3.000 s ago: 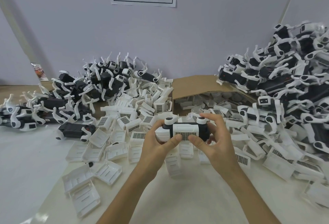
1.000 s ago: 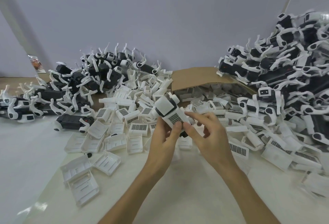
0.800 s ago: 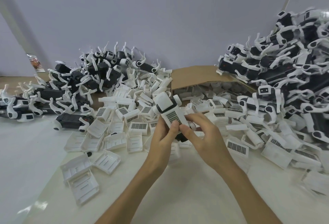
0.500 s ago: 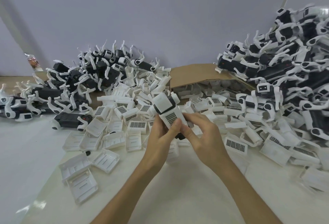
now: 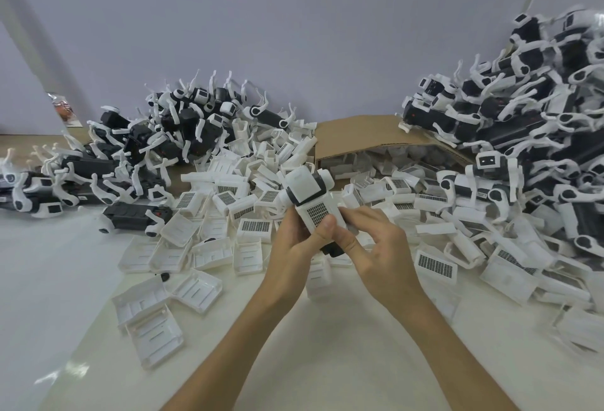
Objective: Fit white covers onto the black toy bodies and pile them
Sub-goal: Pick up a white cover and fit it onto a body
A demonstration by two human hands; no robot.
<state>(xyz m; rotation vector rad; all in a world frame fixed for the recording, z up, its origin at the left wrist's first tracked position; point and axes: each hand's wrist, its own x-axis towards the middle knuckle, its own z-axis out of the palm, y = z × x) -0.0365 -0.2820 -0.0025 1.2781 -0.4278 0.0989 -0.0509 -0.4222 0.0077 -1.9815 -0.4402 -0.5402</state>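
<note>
Pale table (image 5: 340,355), covered across its far half.

Right pile (image 5: 523,136): the largest mass, black bodies wearing white parts, stacked high against the wall; too many to count.

Left pile (image 5: 170,136): lower, black toy bodies with white limbs sticking up; uncountable. One lone black body (image 5: 134,214) lay at its near edge.

Loose white covers (image 5: 248,188): a heap in the middle spilling toward the person, many with a dark grid patch, several lying hollow side up; dozens, not countable.

One cardboard box (image 5: 359,136) lay on its side behind the heap, covers inside.

One held toy (image 5: 313,208) was above the heap at centre, tilted with its white head block up and away. A white grid-patched cover lay along its back, and a black end showed below.

Left hand (image 5: 294,240): fingers wrapped round the toy's left side, thumb (image 5: 327,224) pressed on the grid patch.

Right hand (image 5: 376,247): thumb and forefinger pinched the toy's lower right side; the other fingers were loosely curled and spread.
</note>
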